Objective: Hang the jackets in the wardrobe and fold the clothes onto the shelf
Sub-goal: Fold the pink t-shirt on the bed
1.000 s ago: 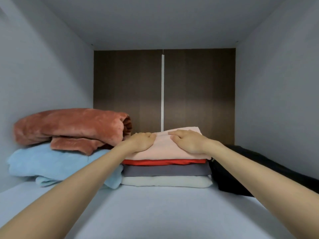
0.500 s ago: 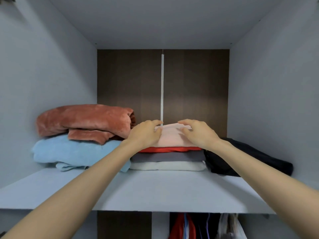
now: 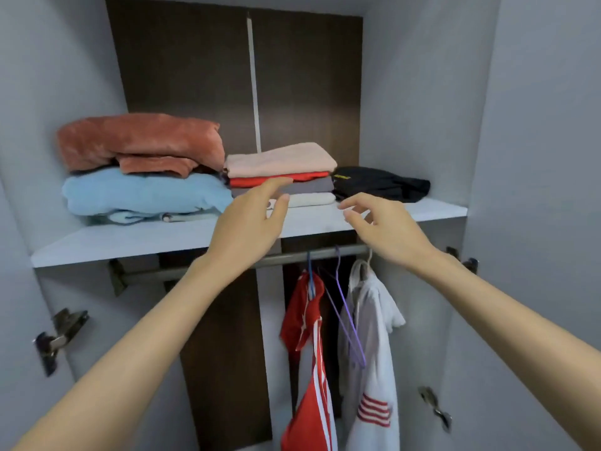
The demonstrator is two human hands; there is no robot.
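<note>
Whereas half a second ago both hands pressed on the pink folded garment (image 3: 281,159), the head view now shows them drawn back to the front edge of the shelf (image 3: 162,236), no longer touching it.

- Left hand (image 3: 250,219): fingers relaxed and spread, holding nothing.
- Right hand (image 3: 387,229): fingers loosely curled, holding nothing.
- The pink garment lies square on top of the stack of red, grey and white folded pieces (image 3: 312,187) at mid-shelf. The fleece pile (image 3: 140,141) is to its left and the black garment (image 3: 380,183) to its right.
- Below, a red jacket (image 3: 309,353) and a white jacket (image 3: 370,353) hang on the rail (image 3: 146,273).

Judgement: this placement looks finished, and both hands are free for the next item.
</note>
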